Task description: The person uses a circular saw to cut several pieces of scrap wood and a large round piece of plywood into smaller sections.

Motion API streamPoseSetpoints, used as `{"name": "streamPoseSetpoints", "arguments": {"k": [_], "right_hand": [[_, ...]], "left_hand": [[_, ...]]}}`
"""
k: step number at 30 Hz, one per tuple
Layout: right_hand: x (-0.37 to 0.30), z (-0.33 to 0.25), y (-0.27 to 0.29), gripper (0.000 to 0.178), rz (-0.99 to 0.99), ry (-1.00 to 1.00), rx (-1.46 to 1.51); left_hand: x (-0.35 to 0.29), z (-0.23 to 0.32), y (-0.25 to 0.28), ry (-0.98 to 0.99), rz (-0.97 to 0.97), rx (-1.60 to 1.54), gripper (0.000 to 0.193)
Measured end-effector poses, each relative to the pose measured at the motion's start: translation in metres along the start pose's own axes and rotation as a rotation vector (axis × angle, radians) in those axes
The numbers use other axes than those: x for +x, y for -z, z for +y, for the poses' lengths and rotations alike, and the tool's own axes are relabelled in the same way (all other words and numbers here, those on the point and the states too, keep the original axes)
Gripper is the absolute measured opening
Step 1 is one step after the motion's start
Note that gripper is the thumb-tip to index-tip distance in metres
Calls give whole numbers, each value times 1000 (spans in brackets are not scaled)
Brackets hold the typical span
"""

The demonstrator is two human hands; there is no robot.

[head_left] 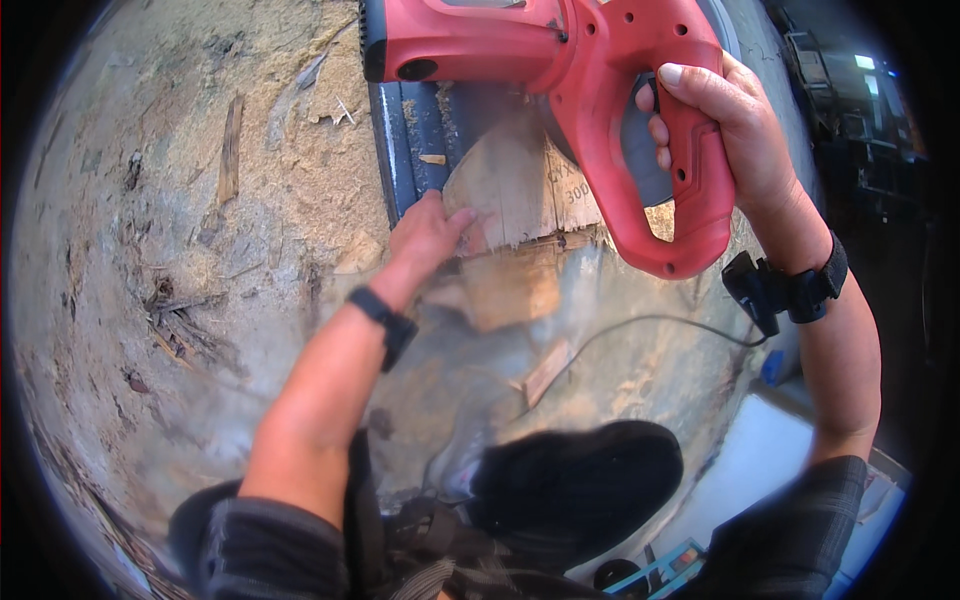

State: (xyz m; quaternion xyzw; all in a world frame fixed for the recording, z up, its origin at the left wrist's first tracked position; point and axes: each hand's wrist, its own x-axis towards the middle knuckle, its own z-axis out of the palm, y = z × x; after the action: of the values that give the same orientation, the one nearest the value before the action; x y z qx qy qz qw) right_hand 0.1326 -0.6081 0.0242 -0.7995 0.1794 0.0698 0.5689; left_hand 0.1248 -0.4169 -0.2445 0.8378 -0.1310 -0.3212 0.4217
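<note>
My right hand (pixel 735 135) grips the rear handle of a red power saw (pixel 560 60) held close under the camera, with its fingers wrapped through the handle loop. A thin black cord (pixel 640 322) trails from the saw across the floor. My left hand (pixel 430 232) presses flat on a pale wooden board (pixel 520 185) that lies partly over a blue metal piece (pixel 420 135). Both wrists wear black bands.
Sawdust, wood splinters and offcuts (pixel 230 150) cover the grey concrete floor. A small wood scrap (pixel 545 372) lies near the cord. My black shoe (pixel 580 480) is planted below the board. A white sheet (pixel 760 460) and dark machinery (pixel 860 110) sit at the right.
</note>
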Motion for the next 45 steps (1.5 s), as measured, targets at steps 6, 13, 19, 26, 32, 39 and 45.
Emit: {"name": "streamPoseSetpoints", "arguments": {"k": [6, 13, 19, 26, 32, 39, 45], "right_hand": [[-3, 13, -7, 22, 1, 24, 33], [-12, 36, -21, 28, 13, 49, 117], [-9, 32, -19, 25, 8, 53, 98], [6, -15, 4, 24, -28, -41, 2], [20, -54, 9, 27, -137, -155, 80], [18, -56, 13, 32, -92, -44, -156], [17, -58, 6, 31, -52, -76, -138]], "left_hand": [[-1, 0, 1, 20, 1, 2, 51], [3, -5, -2, 32, -14, -44, 53], [7, -10, -2, 97, -58, -130, 48], [10, -13, 1, -18, -68, -210, 44], [31, -37, -33, 5, -97, -347, 42], [15, 31, -24, -133, -126, -30, 29], [73, 1, -86, -128, -219, 137, 39]]}}
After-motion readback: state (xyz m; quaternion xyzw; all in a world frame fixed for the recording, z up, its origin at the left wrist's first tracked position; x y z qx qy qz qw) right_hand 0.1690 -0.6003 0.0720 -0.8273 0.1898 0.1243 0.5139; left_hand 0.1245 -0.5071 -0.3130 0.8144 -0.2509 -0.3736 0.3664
